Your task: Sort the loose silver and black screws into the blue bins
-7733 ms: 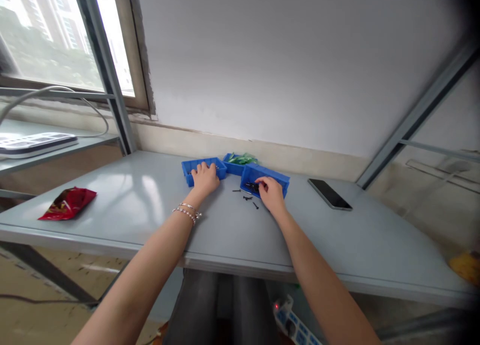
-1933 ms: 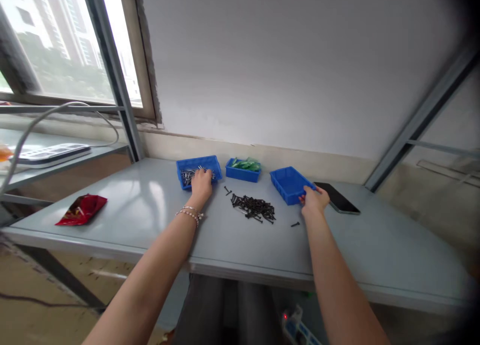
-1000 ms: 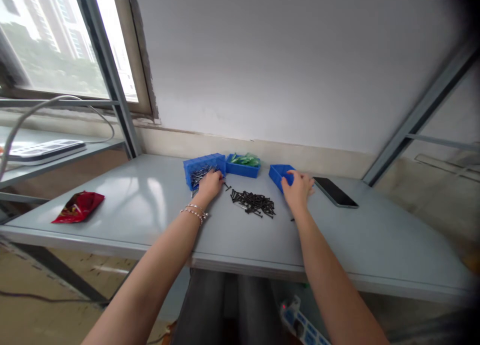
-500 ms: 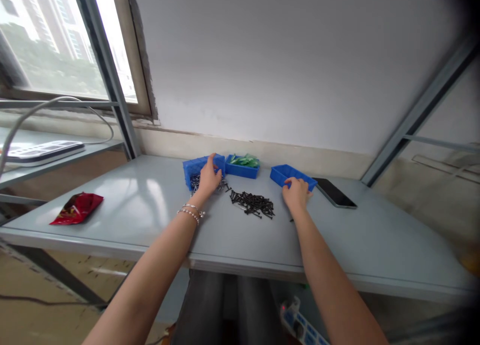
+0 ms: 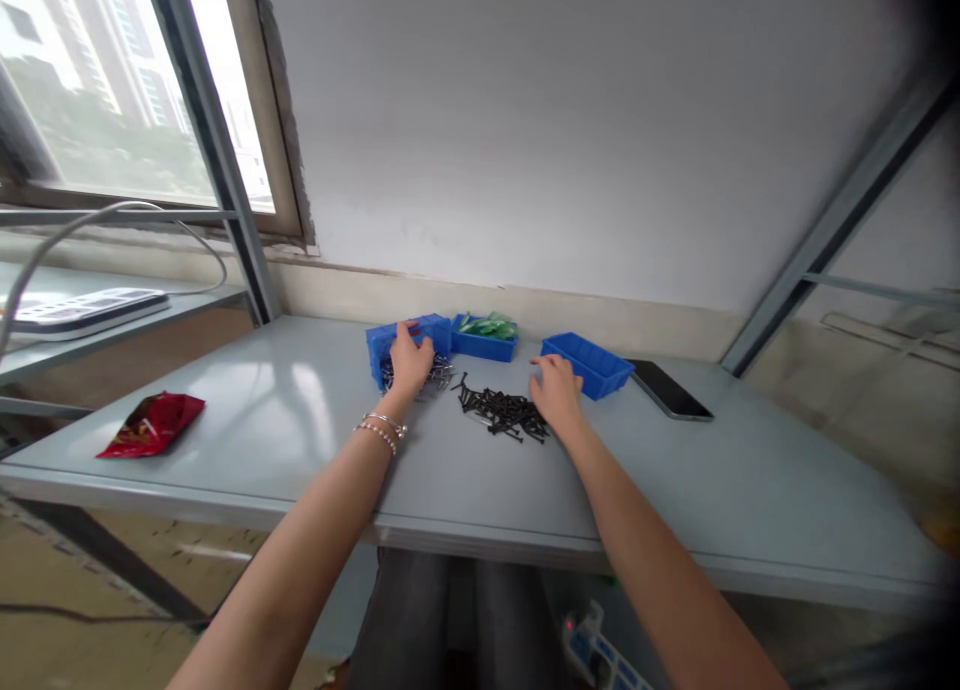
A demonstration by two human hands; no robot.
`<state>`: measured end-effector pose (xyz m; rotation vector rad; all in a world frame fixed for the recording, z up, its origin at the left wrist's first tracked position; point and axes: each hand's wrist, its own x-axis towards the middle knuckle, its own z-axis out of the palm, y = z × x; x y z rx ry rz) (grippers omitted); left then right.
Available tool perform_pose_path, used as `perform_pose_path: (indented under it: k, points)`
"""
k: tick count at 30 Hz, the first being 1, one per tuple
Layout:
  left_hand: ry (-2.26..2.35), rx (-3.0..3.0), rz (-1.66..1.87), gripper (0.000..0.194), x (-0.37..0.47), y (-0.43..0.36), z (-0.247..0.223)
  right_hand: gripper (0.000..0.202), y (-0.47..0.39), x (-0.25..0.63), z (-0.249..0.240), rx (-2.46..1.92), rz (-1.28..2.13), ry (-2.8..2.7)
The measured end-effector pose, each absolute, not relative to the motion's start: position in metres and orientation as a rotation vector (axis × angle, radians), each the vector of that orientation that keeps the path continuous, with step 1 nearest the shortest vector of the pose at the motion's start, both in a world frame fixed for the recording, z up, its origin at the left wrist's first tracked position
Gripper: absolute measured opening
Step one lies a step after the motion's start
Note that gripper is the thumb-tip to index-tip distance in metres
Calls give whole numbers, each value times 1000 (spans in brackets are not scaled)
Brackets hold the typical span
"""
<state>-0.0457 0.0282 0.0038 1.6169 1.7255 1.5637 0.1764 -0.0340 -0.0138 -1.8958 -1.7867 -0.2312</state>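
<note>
My left hand is at the mouth of a blue bin tipped on its side, thumb and fingers apart. Silver screws spill from this bin onto the table, partly hidden by the hand. My right hand hovers at the right end of a loose pile of black screws, fingers spread, with nothing visible in them. Just beyond it, to the right, stands another blue bin, upright. Between the two bins, a third blue bin contains green packets.
A dark phone lies right of the bins. On the left of the grey table is a red wrapper. A white device rests on a side shelf, and a wall closes off the back.
My right hand has moved left, from the right-hand blue bin to the black screws. My left hand has shifted slightly left at the tipped bin.
</note>
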Motion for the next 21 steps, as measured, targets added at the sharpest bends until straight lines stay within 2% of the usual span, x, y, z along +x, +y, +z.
perform_pose_path:
  k: [4, 9, 14, 16, 21]
  points:
    - [1662, 1573, 1570, 34, -43, 29, 0, 44, -16, 148, -10, -1807, -227, -2063]
    - [1577, 1522, 1570, 32, -42, 29, -2, 58, 24, 127, 2, -1884, -154, -2105]
    - [1589, 1322, 1639, 25, -46, 23, 12, 56, 45, 120, 0, -1955, -48, -2126]
    - [1568, 1258, 1524, 23, -51, 20, 22, 55, 44, 121, -4, -1964, -89, -2140]
    - [1303, 1121, 1119, 41, -69, 16, 40, 55, 36, 125, -11, -1978, -182, -2139]
